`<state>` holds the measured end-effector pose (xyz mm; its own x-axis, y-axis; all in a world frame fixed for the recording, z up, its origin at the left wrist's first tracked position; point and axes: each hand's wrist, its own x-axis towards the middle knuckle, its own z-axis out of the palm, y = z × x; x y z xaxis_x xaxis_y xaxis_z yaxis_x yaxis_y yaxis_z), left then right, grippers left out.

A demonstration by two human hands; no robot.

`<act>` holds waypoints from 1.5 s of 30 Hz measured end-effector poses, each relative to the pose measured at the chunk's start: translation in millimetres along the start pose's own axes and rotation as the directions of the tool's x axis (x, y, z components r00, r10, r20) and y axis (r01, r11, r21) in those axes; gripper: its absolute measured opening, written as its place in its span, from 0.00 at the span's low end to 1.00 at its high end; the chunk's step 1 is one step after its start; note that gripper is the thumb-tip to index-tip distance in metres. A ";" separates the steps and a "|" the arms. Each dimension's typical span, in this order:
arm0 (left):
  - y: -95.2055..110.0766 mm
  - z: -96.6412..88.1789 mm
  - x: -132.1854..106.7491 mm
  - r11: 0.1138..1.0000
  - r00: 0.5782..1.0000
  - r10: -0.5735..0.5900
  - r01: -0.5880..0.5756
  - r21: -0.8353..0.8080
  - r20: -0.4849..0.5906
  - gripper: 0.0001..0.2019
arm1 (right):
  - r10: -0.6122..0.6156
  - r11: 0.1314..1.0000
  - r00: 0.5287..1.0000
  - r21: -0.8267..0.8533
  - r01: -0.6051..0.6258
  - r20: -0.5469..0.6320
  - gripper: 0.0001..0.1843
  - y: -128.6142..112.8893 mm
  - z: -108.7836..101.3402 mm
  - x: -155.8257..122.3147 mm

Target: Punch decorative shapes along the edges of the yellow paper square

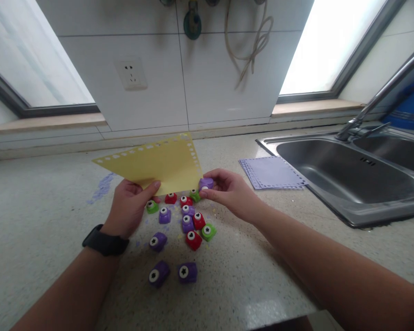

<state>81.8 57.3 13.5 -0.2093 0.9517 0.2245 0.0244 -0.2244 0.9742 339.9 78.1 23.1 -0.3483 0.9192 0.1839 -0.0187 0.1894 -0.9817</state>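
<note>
My left hand [130, 207] pinches the lower edge of a yellow paper sheet [158, 161], held up above the counter; small shapes are punched along its top and right edges. My right hand [227, 191] grips a small purple craft punch [206, 184] at the sheet's lower right corner. Below both hands, several small punches lie scattered on the counter: purple [187, 272], red [193, 239] and green [209, 231].
A stack of purple paper sheets [271, 172] with punched edges lies right of my hands, next to a steel sink [348, 172] with a faucet [376, 99]. A tiled wall with a socket [131, 73] stands behind. Paper bits [101, 188] dot the speckled counter.
</note>
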 end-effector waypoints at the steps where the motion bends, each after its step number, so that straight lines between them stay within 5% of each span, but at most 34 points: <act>1: 0.7 0.4 -0.3 1.000 1.000 0.004 -0.004 -0.009 -0.002 0.17 | 0.005 1.000 1.000 -0.006 -0.005 0.009 0.23 0.8 0.1 -0.2; 35: 2.8 3.3 -2.3 0.997 0.999 0.033 -0.032 -0.064 0.010 0.14 | 0.116 0.987 0.990 0.105 -0.124 0.080 0.19 -0.1 2.7 -1.2; 45: 4.2 5.3 -3.6 0.998 0.999 0.035 -0.036 -0.044 -0.008 0.14 | 0.086 0.996 0.994 0.022 -0.088 0.072 0.21 3.5 -0.1 -1.0</act>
<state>87.8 54.0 16.9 -0.2157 0.9416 0.2585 -0.0113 -0.2671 0.9636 340.3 77.9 19.5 -0.4157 0.9046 0.0950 -0.0088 0.1004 -0.9949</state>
